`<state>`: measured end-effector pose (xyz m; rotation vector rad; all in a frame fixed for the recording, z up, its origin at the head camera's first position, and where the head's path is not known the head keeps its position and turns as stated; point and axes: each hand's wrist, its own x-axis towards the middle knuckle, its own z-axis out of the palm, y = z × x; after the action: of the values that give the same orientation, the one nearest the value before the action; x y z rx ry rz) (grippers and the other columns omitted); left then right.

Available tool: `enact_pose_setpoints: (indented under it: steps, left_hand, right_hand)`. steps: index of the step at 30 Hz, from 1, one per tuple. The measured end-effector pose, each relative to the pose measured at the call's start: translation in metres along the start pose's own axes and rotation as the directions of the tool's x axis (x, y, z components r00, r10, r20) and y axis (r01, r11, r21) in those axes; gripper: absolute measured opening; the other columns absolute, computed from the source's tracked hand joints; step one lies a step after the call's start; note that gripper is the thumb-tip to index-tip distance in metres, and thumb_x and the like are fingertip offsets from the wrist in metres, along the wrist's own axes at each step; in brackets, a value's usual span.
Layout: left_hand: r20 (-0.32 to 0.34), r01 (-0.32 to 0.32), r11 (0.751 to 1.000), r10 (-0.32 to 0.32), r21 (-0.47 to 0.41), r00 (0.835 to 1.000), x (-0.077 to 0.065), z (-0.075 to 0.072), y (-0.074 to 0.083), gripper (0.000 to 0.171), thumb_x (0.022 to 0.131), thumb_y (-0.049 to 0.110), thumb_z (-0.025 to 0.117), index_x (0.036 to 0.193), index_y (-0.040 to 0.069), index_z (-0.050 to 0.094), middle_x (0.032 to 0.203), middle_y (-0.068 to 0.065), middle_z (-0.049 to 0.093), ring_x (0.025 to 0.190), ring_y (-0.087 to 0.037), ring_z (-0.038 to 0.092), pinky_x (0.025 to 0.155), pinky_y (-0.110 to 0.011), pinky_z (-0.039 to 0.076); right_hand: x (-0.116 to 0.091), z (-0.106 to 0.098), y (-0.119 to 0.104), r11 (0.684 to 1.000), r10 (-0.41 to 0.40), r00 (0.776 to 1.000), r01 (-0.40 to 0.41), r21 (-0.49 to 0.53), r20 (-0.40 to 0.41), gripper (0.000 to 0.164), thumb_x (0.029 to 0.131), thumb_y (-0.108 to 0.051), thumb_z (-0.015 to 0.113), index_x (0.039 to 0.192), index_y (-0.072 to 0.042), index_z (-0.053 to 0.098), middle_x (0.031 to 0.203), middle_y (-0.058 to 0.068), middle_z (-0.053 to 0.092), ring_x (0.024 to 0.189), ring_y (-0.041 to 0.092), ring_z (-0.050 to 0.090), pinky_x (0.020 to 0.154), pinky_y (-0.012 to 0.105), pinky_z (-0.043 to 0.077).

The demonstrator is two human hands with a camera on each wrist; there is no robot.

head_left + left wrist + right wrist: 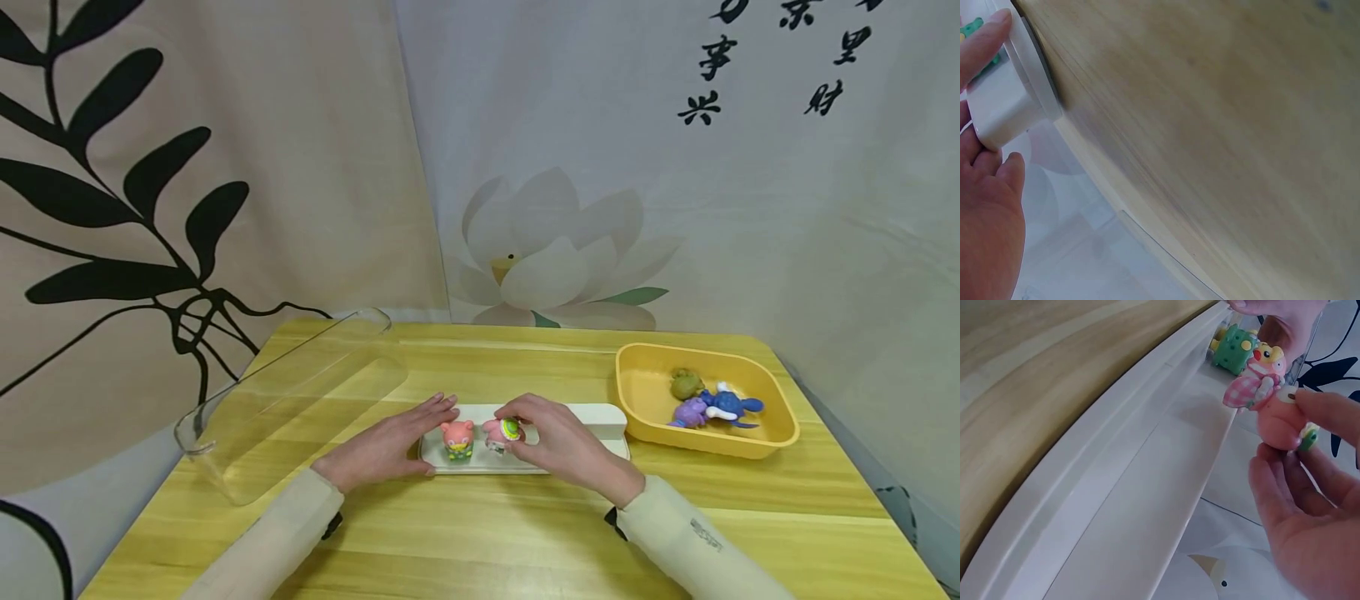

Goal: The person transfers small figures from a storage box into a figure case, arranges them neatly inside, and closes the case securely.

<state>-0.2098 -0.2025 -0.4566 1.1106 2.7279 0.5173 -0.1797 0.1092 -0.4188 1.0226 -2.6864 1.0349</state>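
A long white stepped stand (609, 417) lies across the middle of the table. My left hand (390, 448) holds its left end, thumb along the front edge and fingers at the back. A pink bear figurine (457, 430) in green clothes stands on it beside that hand. Just right of the bear, my right hand (562, 443) pinches a pink figurine (1280, 425) between thumb and fingers, close over the stand. This figurine wears a pink checked piece of clothing, and a yellow-green round part shows on it in the head view.
A yellow tray (705, 444) at the right holds a blue figurine (731, 404), a purple one (688, 412) and an olive-green one (686, 383). On the left, a clear plastic cover (300, 408) lies across the table's edge. A printed cloth (555, 242) hangs behind the table.
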Motion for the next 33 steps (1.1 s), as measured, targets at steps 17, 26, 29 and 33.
enact_pose_setpoints:
  steps: [17, 26, 29, 33]
  left_hand:
    - [0.001, -0.017, 1.000, 0.017, -0.011, 1.000, 0.000, 0.000, -0.001, 0.090, 0.089, 0.032, 0.083, 0.164, 0.020, 0.034, 0.173, 0.004, 0.015, 0.158, -0.018, 0.017, 0.121, -0.045, 0.036]
    - [-0.004, -0.019, 1.000, 0.019, -0.022, 1.000, -0.001, 0.001, -0.002, 0.089, 0.088, 0.032, 0.083, 0.163, 0.020, 0.036, 0.173, 0.006, 0.014, 0.158, -0.018, 0.017, 0.121, -0.045, 0.036]
    - [-0.003, -0.017, 1.000, 0.017, -0.022, 1.000, -0.001, 0.001, -0.001, 0.089, 0.089, 0.032, 0.083, 0.163, 0.020, 0.035, 0.173, 0.005, 0.015, 0.158, -0.018, 0.017, 0.121, -0.046, 0.036]
    - [-0.004, -0.019, 1.000, 0.019, -0.017, 1.000, -0.001, 0.000, -0.001, 0.090, 0.089, 0.031, 0.083, 0.163, 0.019, 0.035, 0.173, 0.005, 0.015, 0.158, -0.019, 0.017, 0.121, -0.046, 0.036]
  right_hand:
    - [0.008, 0.015, 0.003, 0.995, -0.050, 0.997, 0.055, -0.085, 0.065, 0.034, 0.090, -0.007, 0.080, 0.123, -0.007, 0.074, 0.115, 0.002, 0.064, 0.084, 0.007, 0.061, 0.070, 0.021, 0.053]
    - [0.010, 0.019, 0.006, 0.991, -0.081, 0.994, 0.087, -0.099, 0.070, 0.035, 0.089, -0.006, 0.081, 0.123, -0.007, 0.074, 0.115, 0.001, 0.069, 0.082, 0.007, 0.061, 0.069, 0.020, 0.053]
    - [0.009, 0.020, 0.007, 0.989, -0.093, 0.994, 0.099, -0.112, 0.063, 0.036, 0.089, -0.007, 0.081, 0.124, -0.006, 0.073, 0.117, 0.002, 0.069, 0.082, 0.007, 0.062, 0.069, 0.020, 0.054]
    - [0.008, 0.020, 0.007, 0.985, -0.105, 0.993, 0.111, -0.134, 0.049, 0.040, 0.089, -0.008, 0.082, 0.127, -0.004, 0.071, 0.120, 0.003, 0.068, 0.084, 0.007, 0.062, 0.072, 0.022, 0.055]
